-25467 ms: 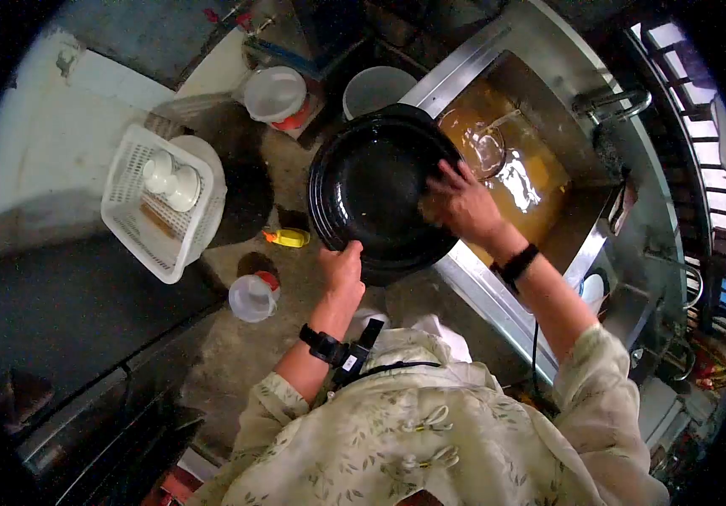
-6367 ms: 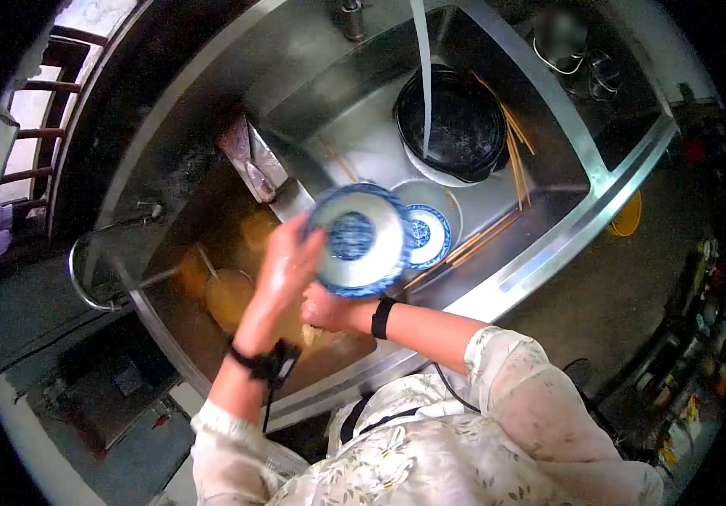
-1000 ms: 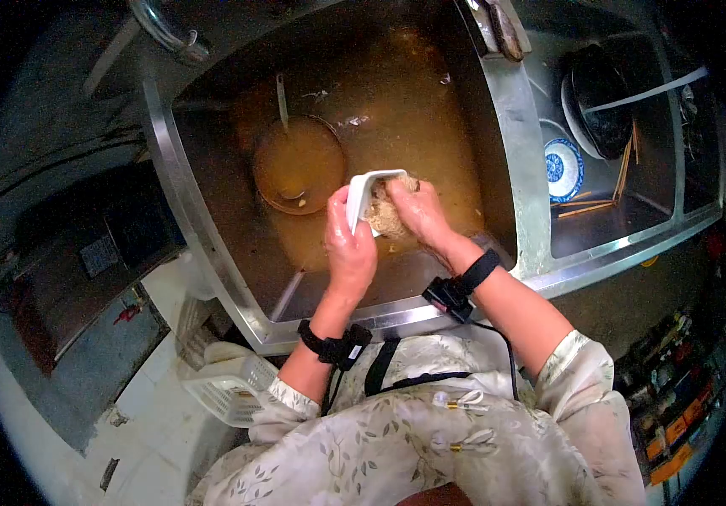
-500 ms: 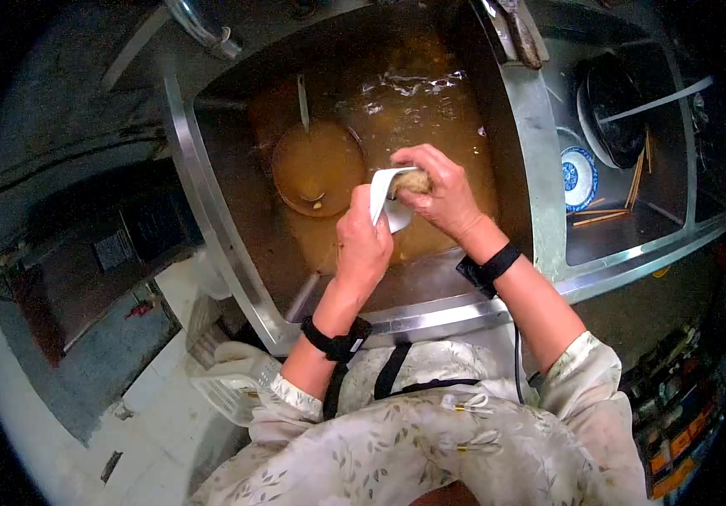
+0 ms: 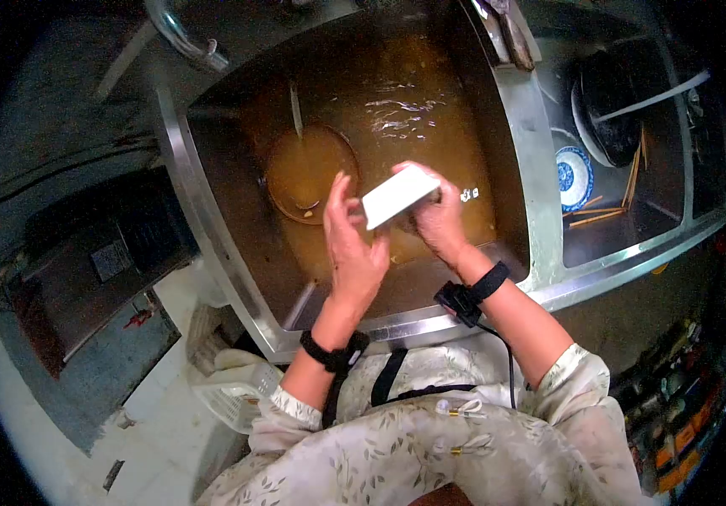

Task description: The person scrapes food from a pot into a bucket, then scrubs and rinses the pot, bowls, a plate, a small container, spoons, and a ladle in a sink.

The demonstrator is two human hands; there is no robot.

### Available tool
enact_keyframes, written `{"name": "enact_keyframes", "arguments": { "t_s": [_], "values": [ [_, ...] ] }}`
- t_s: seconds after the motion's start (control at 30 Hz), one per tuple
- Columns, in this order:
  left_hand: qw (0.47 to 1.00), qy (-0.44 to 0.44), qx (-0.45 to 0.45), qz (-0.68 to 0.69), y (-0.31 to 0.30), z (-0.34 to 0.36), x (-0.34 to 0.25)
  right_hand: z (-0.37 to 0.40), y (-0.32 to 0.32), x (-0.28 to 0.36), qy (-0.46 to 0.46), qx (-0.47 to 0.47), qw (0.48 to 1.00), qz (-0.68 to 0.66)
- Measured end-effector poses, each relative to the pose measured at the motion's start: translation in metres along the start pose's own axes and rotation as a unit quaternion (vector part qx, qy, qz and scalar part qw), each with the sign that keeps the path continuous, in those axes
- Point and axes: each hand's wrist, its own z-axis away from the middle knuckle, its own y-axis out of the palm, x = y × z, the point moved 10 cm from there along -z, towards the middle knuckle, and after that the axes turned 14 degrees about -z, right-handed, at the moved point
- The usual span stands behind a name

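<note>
My right hand [image 5: 440, 221] grips a white dish [image 5: 401, 196] by its right side, above the murky water in the sink [image 5: 525, 152]. The dish shows a smooth, flat, roughly rectangular face, tilted up toward me. The tan scrubber seen in that hand before is mostly hidden beneath the dish. At the dish's left end, my left hand [image 5: 354, 249] is open, its fingers apart and thumb stretched out. To its upper left a round pan [image 5: 308, 173] lies in the brown water, with a handle [image 5: 296, 110] rising from it.
In the right-hand basin are a blue-and-white bowl [image 5: 574, 178], several chopsticks [image 5: 632, 177] and a dark wok [image 5: 612, 114]. A faucet [image 5: 190, 40] reaches over the upper left. A white plastic basket [image 5: 232, 392] stands below the sink, left of my body.
The dish has turned from showing its hollow side to showing a flat white face. My left hand has let go of it and spread its fingers; the right hand keeps hold.
</note>
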Motion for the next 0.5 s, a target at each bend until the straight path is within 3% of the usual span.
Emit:
{"name": "enact_keyframes", "arguments": {
  "t_s": [0.03, 0.07, 0.1, 0.17, 0.2, 0.27, 0.37, 0.5],
  "values": [
    [0.991, -0.099, 0.003, 0.085, 0.0, 0.008, 0.013, 0.0, 0.004, 0.042, -0.152, 0.004, 0.984, 0.09],
    [0.982, -0.129, 0.024, 0.136, 0.004, 0.019, 0.022, 0.002, 0.001, 0.053, -0.214, -0.001, 0.973, 0.088],
    [0.947, -0.184, 0.012, 0.263, 0.003, 0.027, 0.027, 0.0, 0.002, 0.059, -0.22, 0.004, 0.972, 0.087],
    [0.774, -0.303, 0.117, 0.543, 0.026, 0.046, 0.022, 0.004, 0.0, 0.075, -0.255, -0.011, 0.963, 0.091],
    [0.776, -0.299, 0.114, 0.543, 0.022, 0.042, 0.013, 0.006, 0.002, 0.08, -0.291, -0.006, 0.951, 0.109],
    [0.612, -0.355, 0.142, 0.692, 0.04, 0.043, -0.012, 0.012, 0.013, 0.09, -0.309, 0.027, 0.941, 0.132],
    [0.564, -0.403, 0.069, 0.718, 0.045, 0.033, 0.007, 0.011, 0.033, 0.091, -0.31, 0.078, 0.934, 0.158],
    [0.55, -0.437, 0.052, 0.71, 0.048, 0.047, 0.035, 0.014, 0.045, 0.101, -0.375, 0.149, 0.887, 0.225]
  ]
}}
